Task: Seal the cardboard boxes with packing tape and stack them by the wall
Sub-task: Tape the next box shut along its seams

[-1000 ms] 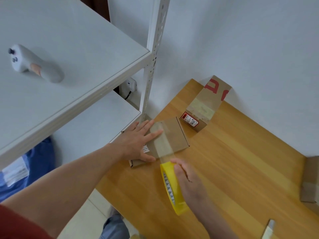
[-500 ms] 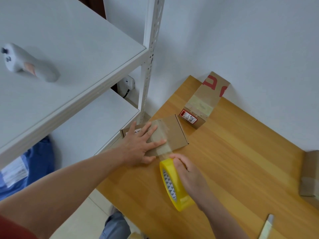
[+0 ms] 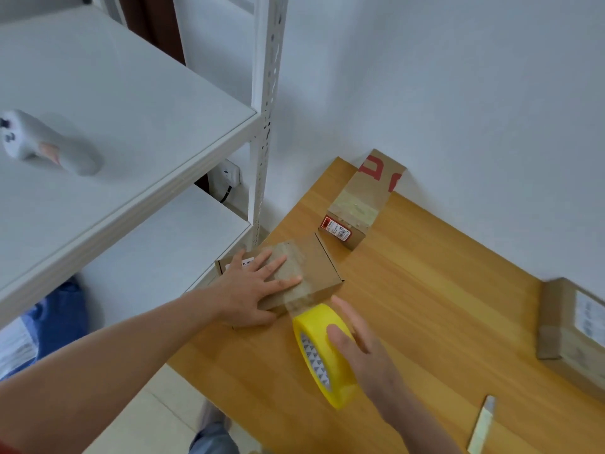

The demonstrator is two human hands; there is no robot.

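The right hand point(image 3: 366, 355) holds the yellow tape roll point(image 3: 324, 362) standing on edge over the wooden counter point(image 3: 425, 306). The thumb lies on the roll's outer band and the fingers point(image 3: 342, 306) stretch almost straight along its far side towards the box. Half a second ago those fingers were curled over the rim. A pale, narrow knife point(image 3: 483, 424) lies near the counter's front edge, well apart.

Just beyond the roll, the left hand point(image 3: 252, 290) lies flat on the small cardboard box point(image 3: 317, 260), fingers wide and pressing the clear tape strip onto its top. The free stretch of tape between roll and box, long a second ago, is now very short.

A taped box with red print point(image 3: 363, 201) touches the wall point(image 3: 458, 93), and another box point(image 3: 569, 326) sits at the right. On the white shelf point(image 3: 131, 109) lies a grey controller point(image 3: 42, 142).
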